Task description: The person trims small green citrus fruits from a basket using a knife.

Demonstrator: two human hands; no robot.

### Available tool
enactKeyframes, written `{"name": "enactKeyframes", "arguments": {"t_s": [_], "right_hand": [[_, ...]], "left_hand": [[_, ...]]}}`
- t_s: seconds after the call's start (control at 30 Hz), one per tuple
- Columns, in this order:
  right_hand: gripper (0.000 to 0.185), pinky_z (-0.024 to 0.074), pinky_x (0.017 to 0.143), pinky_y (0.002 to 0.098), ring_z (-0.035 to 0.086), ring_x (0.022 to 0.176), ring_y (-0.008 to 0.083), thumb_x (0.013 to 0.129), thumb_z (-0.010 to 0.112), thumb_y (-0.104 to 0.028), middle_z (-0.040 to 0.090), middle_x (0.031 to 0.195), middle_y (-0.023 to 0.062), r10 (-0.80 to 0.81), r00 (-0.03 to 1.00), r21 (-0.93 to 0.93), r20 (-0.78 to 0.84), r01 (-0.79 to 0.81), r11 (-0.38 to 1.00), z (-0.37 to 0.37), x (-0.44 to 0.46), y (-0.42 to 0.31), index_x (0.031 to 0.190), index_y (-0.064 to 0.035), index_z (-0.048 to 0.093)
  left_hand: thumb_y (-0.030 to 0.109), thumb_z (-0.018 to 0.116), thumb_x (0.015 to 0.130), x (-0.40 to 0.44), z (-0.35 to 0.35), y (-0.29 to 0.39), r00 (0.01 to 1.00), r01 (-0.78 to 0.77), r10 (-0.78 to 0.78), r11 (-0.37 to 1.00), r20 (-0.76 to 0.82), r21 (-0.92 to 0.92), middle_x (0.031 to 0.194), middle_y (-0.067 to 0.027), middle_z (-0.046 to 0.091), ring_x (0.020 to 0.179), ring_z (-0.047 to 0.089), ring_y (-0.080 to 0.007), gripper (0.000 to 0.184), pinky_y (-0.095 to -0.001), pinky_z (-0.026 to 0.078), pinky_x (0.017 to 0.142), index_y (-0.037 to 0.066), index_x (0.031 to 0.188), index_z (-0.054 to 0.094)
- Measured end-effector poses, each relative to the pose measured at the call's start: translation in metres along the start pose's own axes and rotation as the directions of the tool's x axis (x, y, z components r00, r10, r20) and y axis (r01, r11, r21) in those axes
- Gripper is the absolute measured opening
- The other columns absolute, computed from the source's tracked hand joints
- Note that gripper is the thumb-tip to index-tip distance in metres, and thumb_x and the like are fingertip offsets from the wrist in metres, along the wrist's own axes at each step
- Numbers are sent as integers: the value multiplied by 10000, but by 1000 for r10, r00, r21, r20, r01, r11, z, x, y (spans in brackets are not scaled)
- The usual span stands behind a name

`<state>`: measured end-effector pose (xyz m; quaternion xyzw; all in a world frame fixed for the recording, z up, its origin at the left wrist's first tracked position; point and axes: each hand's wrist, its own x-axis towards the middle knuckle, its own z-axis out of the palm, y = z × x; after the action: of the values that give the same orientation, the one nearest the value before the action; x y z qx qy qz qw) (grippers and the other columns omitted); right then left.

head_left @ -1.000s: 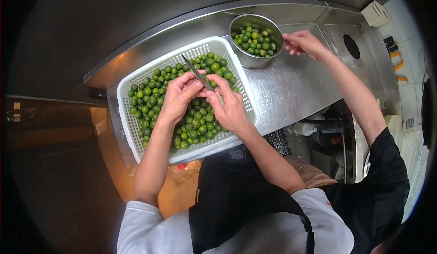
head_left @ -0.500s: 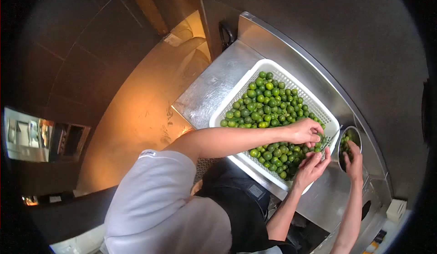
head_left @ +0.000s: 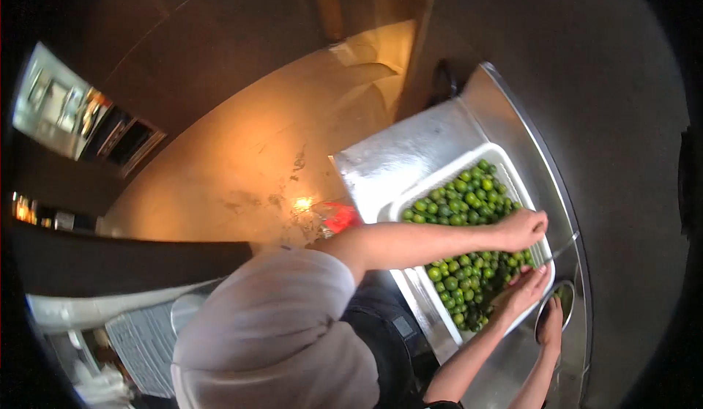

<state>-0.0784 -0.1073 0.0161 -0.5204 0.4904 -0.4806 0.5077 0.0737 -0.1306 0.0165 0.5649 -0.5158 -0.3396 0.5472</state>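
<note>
My left hand (head_left: 523,230) reaches over the white basket (head_left: 416,202) of small green limes (head_left: 461,270), fingers curled closed near its right rim. What they hold, if anything, is hidden. Just below it, my right hand (head_left: 521,292) lies low over the limes at the same end, with fingers bent together. A lime between them cannot be made out. Beside the basket a round metal bowl (head_left: 567,299) leans, with some green inside. Another person's hand (head_left: 551,322) reaches into this bowl from the bottom of the view.
The basket rests on a steel counter (head_left: 410,145) with a raised back edge (head_left: 512,98) against a dark wall. A brown floor (head_left: 242,182) lies to the left, with a red object (head_left: 339,217) near the counter. A grey ridged panel (head_left: 139,347) is at lower left.
The whole view has turned, so basket and counter sit lower and further right. My left hand has moved toward the basket's right rim. My right hand's raised fingers have come down together.
</note>
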Motion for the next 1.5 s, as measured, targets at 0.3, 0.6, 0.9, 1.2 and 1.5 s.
{"name": "enactKeyframes", "arguments": {"t_s": [0.3, 0.6, 0.9, 1.2, 1.5], "right_hand": [[400, 309, 426, 207, 417, 529, 66, 1024, 446, -288, 522, 744, 15, -125, 992, -256, 7, 123, 959, -6, 6, 13, 1365, -80, 433], [397, 328, 479, 211, 419, 584, 53, 999, 478, -269, 499, 760, -21, -217, 975, -384, 45, 218, 897, -5, 9, 28, 1349, -81, 462], [424, 518, 596, 392, 666, 634, 276, 934, 527, -187, 649, 709, 144, -249, 966, -418, 66, 253, 872, -6, 5, 6, 1324, -37, 456], [452, 503, 628, 465, 656, 758, 431, 897, 595, -164, 650, 813, 241, -291, 950, -388, 115, 313, 867, -13, 2, -4, 1303, -34, 443], [435, 478, 622, 407, 605, 629, 353, 903, 591, -150, 589, 699, 187, -321, 937, -368, 134, 348, 862, -16, 2, -4, 1312, -58, 476]], "left_hand": [[-28, 561, 769, 0, 12, -20, 987, -153, 151, 987, 57, 40, 1028, -187, 593, 1020, 560, -318, 280, -432, 422, 937, -10, 1033, 656], [61, 617, 868, 5, 2, -10, 951, 261, -156, 867, 268, -424, 982, -153, 661, 737, 664, -168, 359, -269, 572, 621, -52, 1204, 560], [87, 590, 933, 0, 2, 1, 901, 419, -220, 668, 374, -615, 1087, -127, 619, 969, 638, -190, 368, -298, 563, 827, -34, 1269, 500], [62, 538, 957, -3, 7, -3, 919, 380, -185, 648, 348, -660, 1118, -148, 621, 1040, 638, -239, 302, -341, 547, 897, -63, 1230, 509], [53, 584, 934, -5, 7, -2, 958, 281, -179, 745, 225, -605, 1104, -138, 640, 994, 646, -219, 307, -346, 540, 908, -72, 1211, 541]]}}
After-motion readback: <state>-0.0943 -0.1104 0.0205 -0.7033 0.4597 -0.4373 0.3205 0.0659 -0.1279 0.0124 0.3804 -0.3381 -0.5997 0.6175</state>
